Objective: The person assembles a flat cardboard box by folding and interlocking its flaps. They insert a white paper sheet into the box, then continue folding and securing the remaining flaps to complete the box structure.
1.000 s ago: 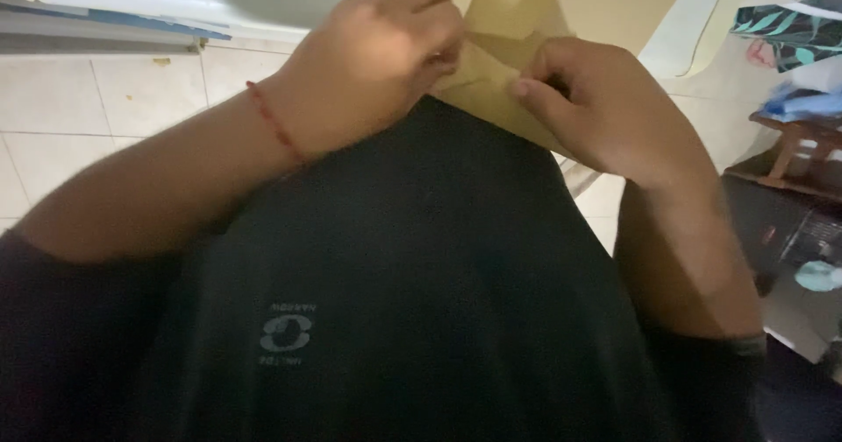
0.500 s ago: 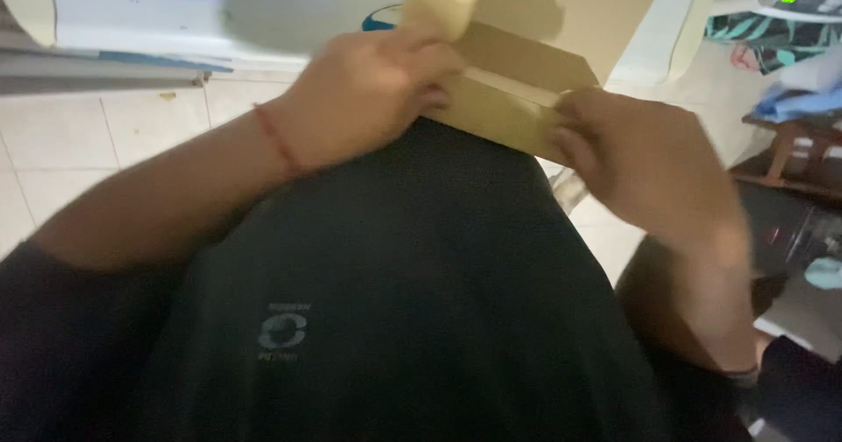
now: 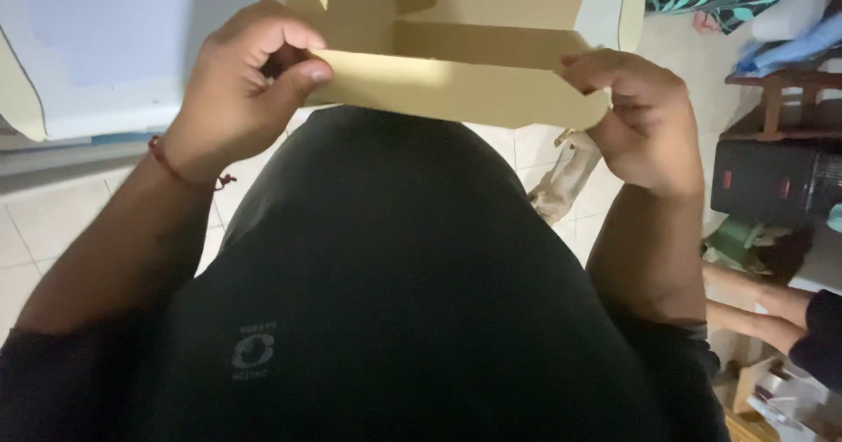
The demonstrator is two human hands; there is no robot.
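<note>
The left hand [image 3: 241,87] is closed on the left end of a flat flap of a brown cardboard box [image 3: 456,52]; its thumb lies along the flap's near face and the curled fingers are behind it. The right hand [image 3: 645,117] pinches the flap's right end, fingertips over the top edge and thumb beneath, close to the rounded corner. The box is held in the air between the two hands, in front of the person's chest, at the far middle of the view. The flap runs level from one hand to the other; beyond it the box's folded panels rise out of the top of the frame. A thin red cord bracelet [image 3: 175,168] circles the left wrist. Nearer the camera, a black shirt [image 3: 386,302] with a small grey emblem fills the lower middle of the view.

Below and beyond the box lies a pale tiled floor [image 3: 53,223]. At far left a white panel [image 3: 114,56] stands over the tiles. A crumpled beige object [image 3: 561,179] lies on the floor just right of the shirt. At right are a black case [image 3: 772,183] with small red marks, a wooden stand [image 3: 781,100] behind it, and blue cloth [image 3: 789,47] on top. At the lower right edge, another person's arm [image 3: 772,306] in a dark sleeve reaches in, well apart from the box.
</note>
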